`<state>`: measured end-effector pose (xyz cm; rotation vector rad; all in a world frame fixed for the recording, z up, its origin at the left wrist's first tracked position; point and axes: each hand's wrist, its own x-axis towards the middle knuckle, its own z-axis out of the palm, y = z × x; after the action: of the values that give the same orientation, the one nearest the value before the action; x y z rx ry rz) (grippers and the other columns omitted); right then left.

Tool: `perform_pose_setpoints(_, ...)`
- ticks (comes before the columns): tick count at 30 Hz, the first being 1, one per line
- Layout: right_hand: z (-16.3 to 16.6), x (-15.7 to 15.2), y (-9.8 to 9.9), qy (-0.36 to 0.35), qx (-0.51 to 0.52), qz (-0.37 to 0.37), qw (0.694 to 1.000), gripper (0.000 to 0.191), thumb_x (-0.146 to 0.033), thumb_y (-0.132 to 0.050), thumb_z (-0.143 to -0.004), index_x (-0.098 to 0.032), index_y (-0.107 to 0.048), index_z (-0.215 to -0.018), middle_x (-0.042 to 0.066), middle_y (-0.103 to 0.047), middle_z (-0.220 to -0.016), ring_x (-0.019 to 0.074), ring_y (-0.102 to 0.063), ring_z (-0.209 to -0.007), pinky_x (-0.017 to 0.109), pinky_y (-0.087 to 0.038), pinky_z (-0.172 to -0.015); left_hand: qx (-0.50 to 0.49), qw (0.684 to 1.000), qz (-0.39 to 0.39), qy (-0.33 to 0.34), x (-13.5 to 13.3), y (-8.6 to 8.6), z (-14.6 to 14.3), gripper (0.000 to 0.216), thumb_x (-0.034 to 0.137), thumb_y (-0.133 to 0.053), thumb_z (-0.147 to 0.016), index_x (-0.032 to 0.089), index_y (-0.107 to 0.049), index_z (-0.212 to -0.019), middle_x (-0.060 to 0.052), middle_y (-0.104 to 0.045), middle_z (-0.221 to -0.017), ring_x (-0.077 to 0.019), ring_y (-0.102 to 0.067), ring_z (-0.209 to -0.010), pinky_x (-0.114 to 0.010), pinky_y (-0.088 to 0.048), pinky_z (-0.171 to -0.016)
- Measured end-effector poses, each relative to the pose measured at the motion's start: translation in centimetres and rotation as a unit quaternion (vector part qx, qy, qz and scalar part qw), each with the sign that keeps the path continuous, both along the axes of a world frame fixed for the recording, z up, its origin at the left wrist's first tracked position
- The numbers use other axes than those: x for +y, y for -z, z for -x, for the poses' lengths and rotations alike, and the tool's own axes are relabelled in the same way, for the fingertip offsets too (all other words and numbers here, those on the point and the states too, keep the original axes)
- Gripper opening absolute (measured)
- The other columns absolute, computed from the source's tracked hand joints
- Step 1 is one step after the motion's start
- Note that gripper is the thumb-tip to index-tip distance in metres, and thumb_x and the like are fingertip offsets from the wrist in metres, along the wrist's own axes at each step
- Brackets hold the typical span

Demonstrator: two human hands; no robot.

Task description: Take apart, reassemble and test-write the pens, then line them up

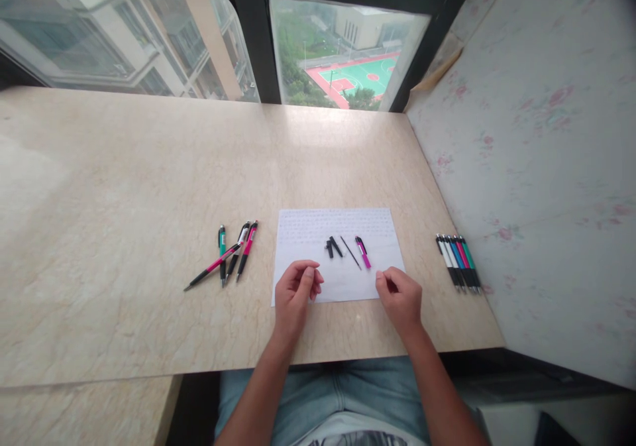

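Note:
A white sheet of paper (pixel 308 237) lies on the marble table (pixel 124 187). On it lie taken-apart pen parts: two short black pieces (pixel 332 246), a thin dark refill (pixel 350 252) and a pink barrel (pixel 363 252). My left hand (pixel 295 293) rests at the paper's lower left edge with its fingers curled together in a pinch; what they hold, if anything, I cannot make out. My right hand (pixel 400 297) rests at the paper's lower right corner, fingers curled in, with nothing visible in them.
Several whole pens (pixel 231 255) lie loosely left of the paper. Another row of several pens (pixel 459 262) lies neatly at the table's right edge beside a flowered wall (pixel 536 167). Windows (pixel 342 55) run behind the table.

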<state>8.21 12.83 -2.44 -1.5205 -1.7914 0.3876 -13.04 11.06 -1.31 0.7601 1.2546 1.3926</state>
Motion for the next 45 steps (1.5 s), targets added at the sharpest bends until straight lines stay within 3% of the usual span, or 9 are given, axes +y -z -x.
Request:
perform_pose_setpoints(8, -0.1, 0.3, 0.1, 0.003, 0.013, 0.019, 1.000, 0.038, -0.025, -0.052, -0.093, -0.021, -0.039, -0.058, -0.005, -0.039, -0.056, 0.0104, -0.039, -0.053, 0.025, -0.031, -0.055, -0.002, 1.000, 0.000, -0.004, 0.2, 0.3, 0.2, 0.017, 0.035, -0.063, -0.090, 0.018, -0.066, -0.089, -0.001, -0.065, -0.073, -0.0122, -0.057, -0.063, -0.024, -0.046, -0.059)
perform_pose_setpoints(13, 0.2, 0.5, 0.2, 0.022, -0.041, 0.041, 0.998, 0.036, -0.028, -0.051, -0.094, -0.020, -0.046, -0.059, -0.003, -0.046, -0.058, 0.0122, -0.043, -0.055, 0.027, -0.031, -0.057, 0.007, 1.000, 0.002, 0.001, 0.2, 0.3, 0.3, 0.017, 0.035, -0.064, -0.089, 0.018, -0.066, -0.090, -0.002, -0.065, -0.073, -0.0131, -0.058, -0.064, -0.025, -0.046, -0.060)
perform_pose_setpoints(17, 1.0, 0.8, 0.1, 0.055, -0.068, 0.068, 0.994, 0.022, -0.034, -0.055, -0.093, -0.019, -0.061, -0.078, 0.000, -0.060, -0.068, 0.0150, -0.053, -0.062, 0.027, -0.034, -0.060, 0.015, 1.000, 0.002, 0.002, 0.2, 0.3, 0.2, 0.017, 0.035, -0.064, -0.089, 0.018, -0.067, -0.090, -0.002, -0.065, -0.073, -0.0131, -0.058, -0.064, -0.025, -0.046, -0.061)
perform_pose_setpoints(20, 1.7, 1.0, -0.2, 0.081, -0.107, 0.087, 0.987, 0.015, -0.035, -0.060, -0.090, -0.020, -0.063, -0.091, 0.001, -0.064, -0.073, 0.0179, -0.058, -0.067, 0.027, -0.033, -0.059, 0.019, 1.000, 0.001, 0.006, 0.2, 0.2, 0.2, 0.017, 0.035, -0.063, -0.090, 0.018, -0.067, -0.090, -0.002, -0.065, -0.073, -0.0132, -0.058, -0.064, -0.025, -0.046, -0.061)
perform_pose_setpoints(26, 2.1, 1.3, -1.0, 0.096, -0.109, 0.072, 0.987, 0.010, -0.028, -0.060, -0.088, -0.020, -0.062, -0.083, 0.002, -0.065, -0.074, 0.0179, -0.057, -0.066, 0.027, -0.034, -0.059, 0.031, 0.999, -0.004, 0.007, 0.2, 0.0, 0.1, 0.017, 0.035, -0.063, -0.090, 0.018, -0.067, -0.091, -0.002, -0.065, -0.073, -0.0134, -0.059, -0.064, -0.025, -0.045, -0.061)
perform_pose_setpoints(32, 4.3, 0.1, -2.7, -0.012, -0.020, 0.011, 1.000, 0.009, -0.024, -0.055, -0.093, -0.019, -0.061, -0.090, 0.001, -0.061, -0.074, 0.0144, -0.050, -0.060, 0.028, -0.041, -0.062, 0.030, 0.999, -0.021, 0.011, 0.2, -0.2, 0.1, 0.022, 0.038, -0.062, -0.091, 0.018, -0.067, -0.096, -0.004, -0.069, -0.080, -0.0143, -0.060, -0.067, -0.026, -0.047, -0.063)
perform_pose_setpoints(37, 6.7, -0.9, -3.4, -0.100, 0.022, 0.001, 0.995, 0.009, -0.020, -0.053, -0.094, -0.021, -0.062, -0.095, 0.004, -0.066, -0.083, 0.0171, -0.059, -0.072, 0.029, -0.048, -0.070, 0.046, 0.998, -0.006, 0.030, 0.1, -0.9, -0.2, 0.021, 0.037, -0.071, -0.084, 0.018, -0.068, -0.094, -0.004, -0.070, -0.081, -0.0164, -0.064, -0.072, -0.027, -0.049, -0.066)
perform_pose_setpoints(42, 6.5, -0.4, -3.0, -0.136, 0.023, 0.014, 0.990, 0.017, -0.018, -0.053, -0.094, -0.020, -0.063, -0.107, 0.007, -0.069, -0.095, 0.0181, -0.062, -0.079, 0.031, -0.052, -0.075, 0.064, 0.998, 0.009, 0.001, 0.2, -1.0, -0.1, 0.020, 0.037, -0.072, -0.083, 0.018, -0.069, -0.088, -0.003, -0.070, -0.075, -0.0166, -0.064, -0.069, -0.027, -0.049, -0.064)
perform_pose_setpoints(45, 5.6, 0.4, -2.5, -0.107, -0.028, 0.037, 0.993, 0.023, -0.016, -0.051, -0.092, -0.020, -0.063, -0.112, 0.008, -0.069, -0.100, 0.0187, -0.063, -0.080, 0.033, -0.052, -0.075, 0.048, 0.999, -0.001, -0.016, 0.4, -0.6, 0.1, 0.021, 0.038, -0.067, -0.088, 0.017, -0.068, -0.089, -0.004, -0.071, -0.077, -0.0153, -0.063, -0.069, -0.027, -0.048, -0.065)
